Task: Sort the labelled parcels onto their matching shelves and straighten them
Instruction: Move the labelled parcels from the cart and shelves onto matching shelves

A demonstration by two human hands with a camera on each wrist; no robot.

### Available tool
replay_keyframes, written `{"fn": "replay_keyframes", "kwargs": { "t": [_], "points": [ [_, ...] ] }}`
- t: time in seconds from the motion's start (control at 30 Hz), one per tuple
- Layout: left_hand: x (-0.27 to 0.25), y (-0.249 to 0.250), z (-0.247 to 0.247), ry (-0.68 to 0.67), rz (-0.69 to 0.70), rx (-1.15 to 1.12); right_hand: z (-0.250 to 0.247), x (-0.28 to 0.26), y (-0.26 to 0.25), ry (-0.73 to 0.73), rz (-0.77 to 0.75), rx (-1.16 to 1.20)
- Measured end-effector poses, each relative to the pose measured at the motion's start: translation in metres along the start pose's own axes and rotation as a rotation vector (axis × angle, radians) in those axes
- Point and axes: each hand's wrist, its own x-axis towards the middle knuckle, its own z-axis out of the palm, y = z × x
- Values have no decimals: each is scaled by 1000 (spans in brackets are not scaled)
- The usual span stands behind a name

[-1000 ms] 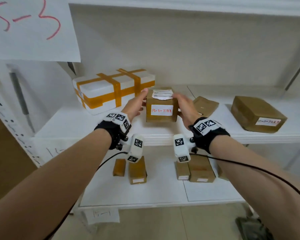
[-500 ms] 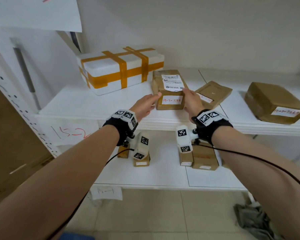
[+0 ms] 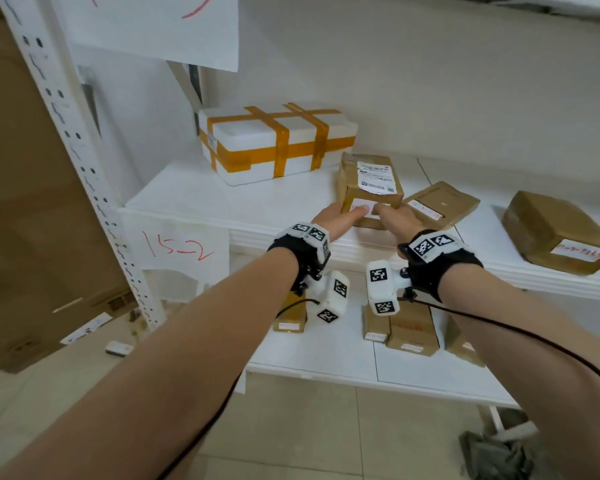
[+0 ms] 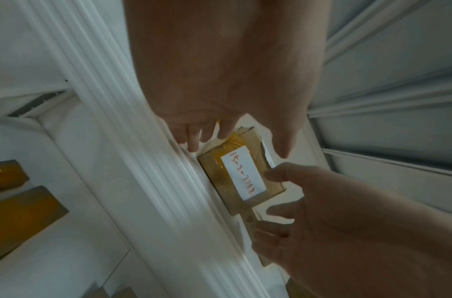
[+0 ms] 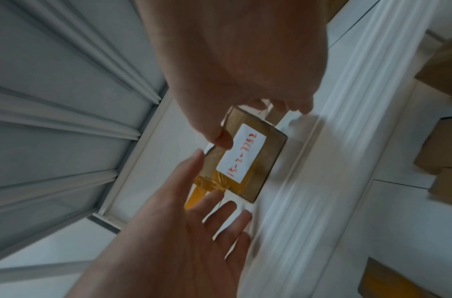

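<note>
Brown parcel [image 3: 370,188] label "15-2-7752"; shelf tag [image 3: 177,250] "15-2"

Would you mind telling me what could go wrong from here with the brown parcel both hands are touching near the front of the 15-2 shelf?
1. The brown parcel sits close to the shelf's front lip; a pull from the left hand or right hand might tip it off.
2. A sideways nudge could knock the flat parcel beside it.
3. The thumbs partly cover its red-lettered label, so a misread is possible.
</note>
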Motion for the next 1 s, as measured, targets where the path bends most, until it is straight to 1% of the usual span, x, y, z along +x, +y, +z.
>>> {"fn": "replay_keyframes", "kwargs": {
  "t": [0.07, 0.1, 0.13, 0.2, 0.27, 0.33, 0.43, 0.5, 0.57, 0.7, 0.83, 1.0],
  "points": [
    [-1, -2, 2, 103, -21, -3, 0, -10, -4, 150, -1, -39],
    [-1, -5, 1, 155, -22, -18, 3, -17, -7, 224, -34, -39],
    [-2, -8, -2, 199, -16, -40, 5, -22, -11, 282, -94, -8],
    [-7, -17, -12, 261, 13, -84, 18, -33, -18, 352, -234, 107],
    [-18, -25, -26, 285, 60, -94, 36, -45, -25, 358, -392, 192],
    [-34, -39, -40, 300, 89, -46, 60, -60, -28, 281, -496, 240],
    [-60, -68, -59, 283, 73, 45, 102, -85, -28, 113, -658, 199],
    [-76, -95, -73, 272, 29, 79, 136, -105, -25, -12, -757, 166],
    [-91, -122, -86, 271, -35, 109, 165, -124, -18, -112, -808, 134],
    [-120, -203, -114, 290, -207, 118, 244, -157, 14, -304, -821, 74],
    [-158, -292, -131, 309, -363, 81, 311, -178, 65, -438, -738, 5],
    [-211, -406, -143, 355, -567, 19, 384, -201, 145, -579, -619, -38]
  ]
}}
